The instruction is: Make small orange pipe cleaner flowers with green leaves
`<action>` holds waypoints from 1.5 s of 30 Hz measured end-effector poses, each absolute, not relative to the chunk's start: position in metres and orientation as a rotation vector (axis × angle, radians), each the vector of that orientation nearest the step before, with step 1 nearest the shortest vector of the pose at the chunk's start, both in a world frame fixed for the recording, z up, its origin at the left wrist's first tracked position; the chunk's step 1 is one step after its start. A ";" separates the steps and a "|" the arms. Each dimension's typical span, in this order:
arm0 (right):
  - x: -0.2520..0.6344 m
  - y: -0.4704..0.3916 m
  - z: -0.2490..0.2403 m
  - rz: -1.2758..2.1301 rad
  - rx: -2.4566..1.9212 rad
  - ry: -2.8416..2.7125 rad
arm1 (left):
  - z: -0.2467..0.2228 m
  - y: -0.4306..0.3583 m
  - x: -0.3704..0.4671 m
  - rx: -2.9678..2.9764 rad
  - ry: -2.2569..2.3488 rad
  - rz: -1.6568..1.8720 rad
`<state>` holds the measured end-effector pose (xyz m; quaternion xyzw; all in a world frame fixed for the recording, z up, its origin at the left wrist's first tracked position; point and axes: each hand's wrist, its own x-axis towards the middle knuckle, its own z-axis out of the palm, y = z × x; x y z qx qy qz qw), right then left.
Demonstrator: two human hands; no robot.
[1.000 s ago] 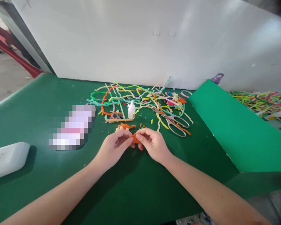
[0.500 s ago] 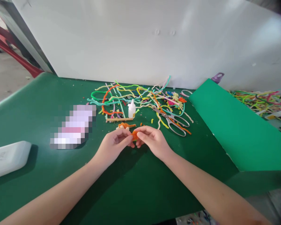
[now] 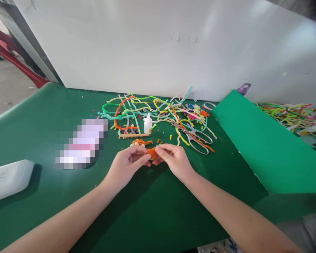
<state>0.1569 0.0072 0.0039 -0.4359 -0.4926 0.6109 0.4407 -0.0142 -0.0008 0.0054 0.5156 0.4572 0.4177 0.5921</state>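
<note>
i have the left hand [image 3: 126, 164] and right hand [image 3: 171, 160] both pinching the orange fuzzy piece [image 3: 152, 152] above the green table [image 3: 42, 112]; a slack pinch might let it unwind.

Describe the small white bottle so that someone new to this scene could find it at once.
On the green table, look to the tangle of coloured pipe cleaners near the white wall. At its near edge stands the small white bottle, upright beside a wooden stick: the only upright, smooth white thing there.
</note>
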 end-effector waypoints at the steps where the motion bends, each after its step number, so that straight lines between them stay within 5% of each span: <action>1: 0.157 0.007 0.004 1.528 -1.080 -1.212 | 0.005 -0.001 -0.014 1.206 1.071 0.972; 45: 0.156 0.008 0.001 1.544 -1.100 -1.288 | 0.004 -0.004 -0.015 1.513 1.119 0.837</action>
